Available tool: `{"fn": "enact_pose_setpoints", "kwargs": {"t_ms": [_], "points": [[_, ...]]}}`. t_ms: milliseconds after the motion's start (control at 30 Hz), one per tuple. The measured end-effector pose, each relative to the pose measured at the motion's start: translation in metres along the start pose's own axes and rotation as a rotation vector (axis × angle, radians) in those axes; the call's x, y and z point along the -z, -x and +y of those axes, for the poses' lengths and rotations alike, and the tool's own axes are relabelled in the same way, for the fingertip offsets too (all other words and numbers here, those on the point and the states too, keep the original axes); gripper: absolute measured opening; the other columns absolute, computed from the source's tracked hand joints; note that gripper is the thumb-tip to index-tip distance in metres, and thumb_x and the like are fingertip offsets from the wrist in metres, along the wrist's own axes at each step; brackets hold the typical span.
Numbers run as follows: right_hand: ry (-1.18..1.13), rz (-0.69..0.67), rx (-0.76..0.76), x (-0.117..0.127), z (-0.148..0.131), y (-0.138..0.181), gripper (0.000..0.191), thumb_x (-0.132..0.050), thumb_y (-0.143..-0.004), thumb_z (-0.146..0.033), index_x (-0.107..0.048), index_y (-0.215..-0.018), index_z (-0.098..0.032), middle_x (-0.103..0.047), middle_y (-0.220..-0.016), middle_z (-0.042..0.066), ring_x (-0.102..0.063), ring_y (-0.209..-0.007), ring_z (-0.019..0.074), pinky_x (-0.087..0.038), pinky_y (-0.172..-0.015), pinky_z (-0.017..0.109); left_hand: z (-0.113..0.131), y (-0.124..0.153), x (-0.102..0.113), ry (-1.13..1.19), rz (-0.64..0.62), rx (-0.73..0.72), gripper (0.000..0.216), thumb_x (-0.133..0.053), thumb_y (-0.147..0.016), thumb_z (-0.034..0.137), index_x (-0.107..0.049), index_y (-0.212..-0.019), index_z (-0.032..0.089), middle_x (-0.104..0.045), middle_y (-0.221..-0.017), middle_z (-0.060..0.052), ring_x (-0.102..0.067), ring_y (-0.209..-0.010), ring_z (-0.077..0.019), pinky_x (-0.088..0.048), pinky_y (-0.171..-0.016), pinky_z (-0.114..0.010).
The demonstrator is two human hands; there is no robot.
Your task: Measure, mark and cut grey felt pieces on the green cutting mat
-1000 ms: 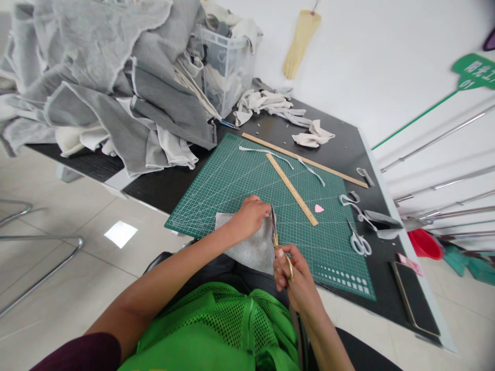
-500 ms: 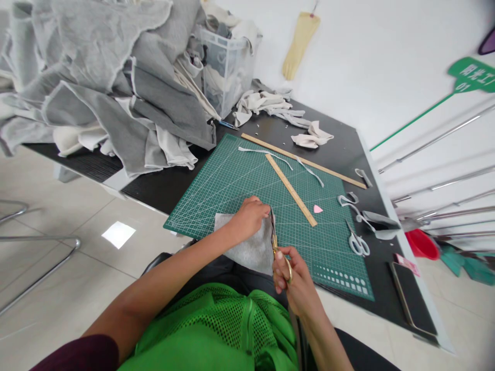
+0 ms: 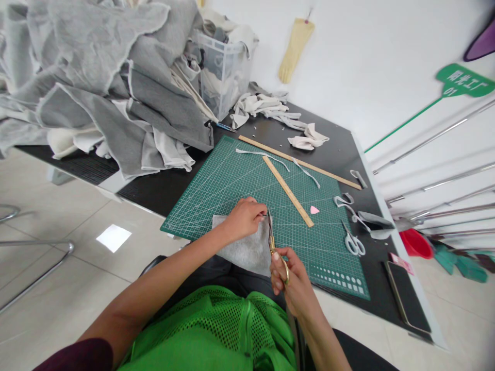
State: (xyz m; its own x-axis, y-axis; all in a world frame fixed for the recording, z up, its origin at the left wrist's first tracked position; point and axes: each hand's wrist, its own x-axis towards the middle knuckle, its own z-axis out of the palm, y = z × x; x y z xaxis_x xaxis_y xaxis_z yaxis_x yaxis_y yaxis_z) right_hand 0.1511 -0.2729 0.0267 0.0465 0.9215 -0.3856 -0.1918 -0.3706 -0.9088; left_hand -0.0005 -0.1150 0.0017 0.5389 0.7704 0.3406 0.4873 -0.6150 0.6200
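A piece of grey fabric (image 3: 249, 251) lies over the near edge of the green cutting mat (image 3: 216, 185), its lower part hanging toward my lap. My left hand (image 3: 247, 216) is closed on the top of this fabric, pinching it near its right corner. In my right hand (image 3: 288, 273) is a pair of gold-handled scissors (image 3: 271, 242), with fingers through the loops. The blades point away from me along the fabric's right edge, close to my left fingertips. Whether the blades are fully closed is hard to make out.
Two wooden rulers, a short one (image 3: 288, 190) and a long one (image 3: 297, 161), lie on the mat with fabric strips and pink chalk (image 3: 314, 209). White-handled scissors (image 3: 353, 243) and a phone (image 3: 407, 296) sit at right. Grey cloth (image 3: 88, 56) is heaped left, beside a clear bin (image 3: 228, 72).
The whole view has shifted slightly. My left fingers stay pinched on the fabric, and the scissors' blades now show a little more apart from them at the fabric's right edge.
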Motion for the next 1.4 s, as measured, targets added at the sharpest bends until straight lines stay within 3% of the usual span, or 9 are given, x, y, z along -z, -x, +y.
{"fn": "enact_pose_setpoints", "kwargs": {"t_ms": [367,900,1400], "points": [[0.035,0.000,0.037,0.000,0.006,-0.001,0.032,-0.068,-0.091,-0.049,-0.048,-0.096,-0.024,-0.041,-0.057,-0.012,-0.034,-0.040,0.0046,-0.038,-0.037,0.016,0.003,-0.001,0.003,-0.031,-0.031,-0.017,0.017,-0.053,-0.089,0.011,-0.064,-0.081,0.021,-0.069,-0.081,0.001,-0.056,-0.093,-0.0202,-0.039,-0.084,-0.035],[-0.003,0.036,-0.025,-0.005,-0.007,-0.007,0.040,-0.073,-0.083,-0.055,-0.049,-0.091,-0.025,-0.045,-0.055,-0.012,-0.035,-0.037,0.0051,-0.038,-0.034,0.017,-0.004,-0.002,-0.003,-0.005,-0.022,-0.026,0.024,-0.053,-0.092,0.016,-0.075,-0.086,0.023,-0.074,-0.087,-0.001,-0.060,-0.093,-0.0204,-0.043,-0.091,-0.037],[0.041,0.013,-0.021,-0.003,-0.011,-0.014,0.037,-0.070,-0.086,-0.054,-0.049,-0.090,-0.024,-0.045,-0.056,-0.012,-0.035,-0.038,0.0051,-0.037,-0.035,0.016,-0.006,-0.002,-0.005,0.048,0.004,-0.035,0.027,-0.052,-0.091,0.014,-0.076,-0.086,0.022,-0.074,-0.085,-0.002,-0.062,-0.092,-0.0197,-0.045,-0.093,-0.037]]}}
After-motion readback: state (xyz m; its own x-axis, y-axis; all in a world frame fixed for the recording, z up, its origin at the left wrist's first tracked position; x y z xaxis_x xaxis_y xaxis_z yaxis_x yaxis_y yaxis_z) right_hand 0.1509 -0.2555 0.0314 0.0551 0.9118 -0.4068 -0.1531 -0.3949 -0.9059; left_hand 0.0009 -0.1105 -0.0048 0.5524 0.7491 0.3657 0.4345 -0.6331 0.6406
